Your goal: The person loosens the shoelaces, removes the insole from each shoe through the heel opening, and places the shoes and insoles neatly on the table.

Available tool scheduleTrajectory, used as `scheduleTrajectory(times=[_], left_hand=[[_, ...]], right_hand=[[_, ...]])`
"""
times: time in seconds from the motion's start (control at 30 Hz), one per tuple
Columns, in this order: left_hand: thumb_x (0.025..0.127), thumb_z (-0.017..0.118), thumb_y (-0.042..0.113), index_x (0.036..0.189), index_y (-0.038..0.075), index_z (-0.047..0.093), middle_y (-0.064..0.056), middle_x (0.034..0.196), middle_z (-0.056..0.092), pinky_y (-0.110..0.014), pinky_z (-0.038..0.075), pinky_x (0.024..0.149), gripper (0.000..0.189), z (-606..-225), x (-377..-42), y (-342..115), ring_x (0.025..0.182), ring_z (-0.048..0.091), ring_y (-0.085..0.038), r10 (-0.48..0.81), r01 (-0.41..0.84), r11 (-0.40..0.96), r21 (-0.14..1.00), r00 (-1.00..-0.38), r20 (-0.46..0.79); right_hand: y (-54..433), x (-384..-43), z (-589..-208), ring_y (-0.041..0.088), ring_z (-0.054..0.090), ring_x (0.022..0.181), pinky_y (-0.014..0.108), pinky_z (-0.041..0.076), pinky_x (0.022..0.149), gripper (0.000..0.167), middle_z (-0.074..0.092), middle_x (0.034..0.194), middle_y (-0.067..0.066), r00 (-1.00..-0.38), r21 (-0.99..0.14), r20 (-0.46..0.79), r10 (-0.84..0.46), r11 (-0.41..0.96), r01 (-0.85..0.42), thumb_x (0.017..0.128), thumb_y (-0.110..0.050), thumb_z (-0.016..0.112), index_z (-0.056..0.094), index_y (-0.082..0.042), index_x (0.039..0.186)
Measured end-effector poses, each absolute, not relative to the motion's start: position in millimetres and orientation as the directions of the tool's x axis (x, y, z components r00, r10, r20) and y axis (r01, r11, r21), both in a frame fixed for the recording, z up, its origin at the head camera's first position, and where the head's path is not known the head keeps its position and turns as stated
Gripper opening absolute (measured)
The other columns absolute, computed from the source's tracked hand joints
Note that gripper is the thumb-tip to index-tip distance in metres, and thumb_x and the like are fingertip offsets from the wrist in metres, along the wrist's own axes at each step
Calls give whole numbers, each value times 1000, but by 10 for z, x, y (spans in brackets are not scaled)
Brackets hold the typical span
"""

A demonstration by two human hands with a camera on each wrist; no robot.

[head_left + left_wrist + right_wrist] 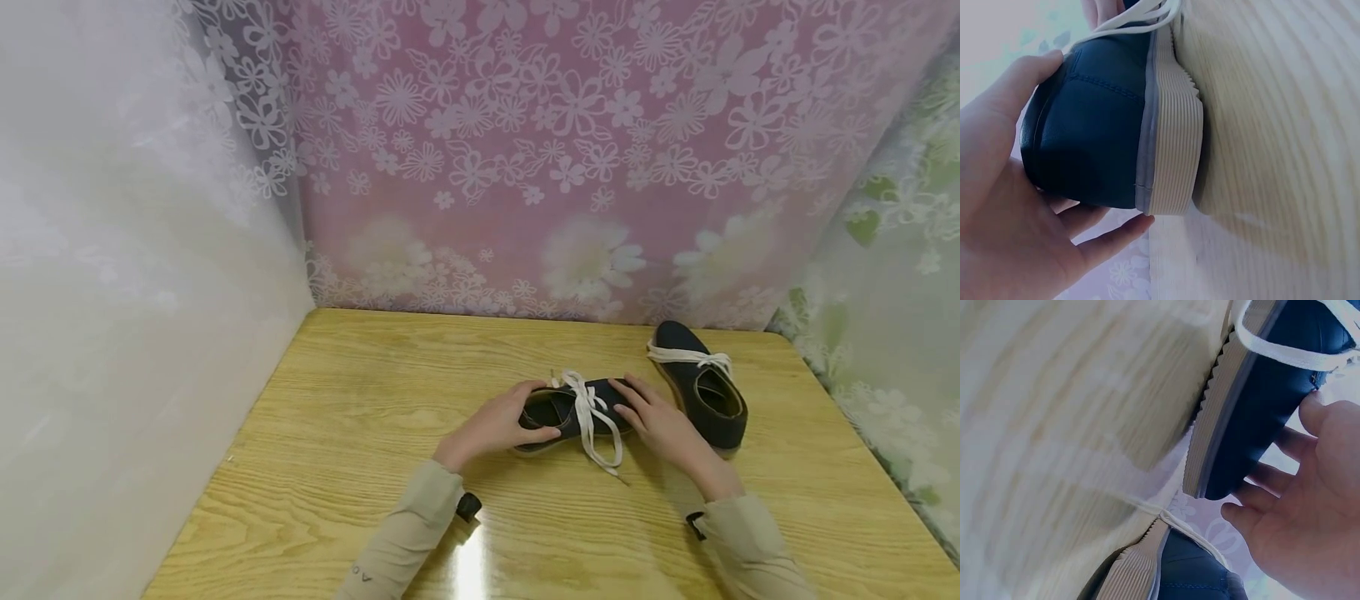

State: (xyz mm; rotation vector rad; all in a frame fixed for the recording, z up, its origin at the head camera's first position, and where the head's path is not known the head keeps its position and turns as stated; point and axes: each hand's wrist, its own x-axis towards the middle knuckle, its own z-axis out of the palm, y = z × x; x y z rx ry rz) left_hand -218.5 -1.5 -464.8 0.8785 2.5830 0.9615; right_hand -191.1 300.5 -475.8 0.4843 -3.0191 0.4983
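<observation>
A dark navy lace-up shoe [609, 395] stands on the wooden table, its opening toward the left and its toe toward the right. White laces [586, 414] lie in loops over its middle, one end reaching down to the tabletop. My left hand [495, 427] grips the heel, thumb on one side and fingers around the other; the left wrist view shows the back of the shoe [1094, 140] and its ribbed cream sole [1175, 137]. At the toe, my right hand [666, 427] holds the shoe [1266, 412] between thumb and fingers.
A second navy shoe [722, 427] with white laces stands on the table [360, 467] just right of my right hand, its toe toward the back. Pink floral cloth [480, 208] hangs behind the table. Pale cloths hang at the left [150, 292] and right [892, 350].
</observation>
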Motion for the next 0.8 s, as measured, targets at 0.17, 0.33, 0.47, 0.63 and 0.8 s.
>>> scheduleTrajectory(times=[0.17,0.33,0.47,0.63,0.8], left_hand=[[92,67,59,157,16,36,-4,157,43,-46,45,108,85,-4647,-2229,-111,138,49,-26,637,458,571,681,-771,-16],[92,69,57,156,19,38,0,151,49,-44,47,105,81,-4659,-2263,-200,132,54,-22,657,469,548,693,-754,-9],[92,69,56,156,20,38,0,151,49,-45,47,104,80,-4677,-2277,-249,133,53,-22,663,462,540,703,-748,-18],[92,70,56,156,22,39,0,148,51,-45,49,102,78,-4676,-2270,-274,130,55,-23,668,454,530,716,-744,-23],[91,69,59,157,21,37,-1,153,48,-47,46,106,82,-4671,-2244,-277,135,51,-25,656,453,543,707,-755,-20]], right_hand=[[2971,-1841,-4737,54,42,134,66,42,98,54,36,154,29,-944,-302,121,-308,894,-331,107,-35,51,43,-8,154],[2934,-1801,-4713,54,44,130,67,39,101,55,44,147,28,-939,-295,144,-312,892,-342,105,-37,57,48,-9,151],[2904,-1809,-4727,52,44,130,67,39,102,55,46,145,27,-933,-317,162,-323,878,-359,104,-36,59,48,-10,151],[2851,-1839,-4760,51,41,136,67,37,105,53,44,151,25,-911,-346,155,-383,842,-413,105,-34,57,47,-9,151],[2789,-1865,-4754,48,37,142,67,35,108,55,42,155,19,-900,-368,138,-414,822,-435,106,-37,55,45,-10,153]])
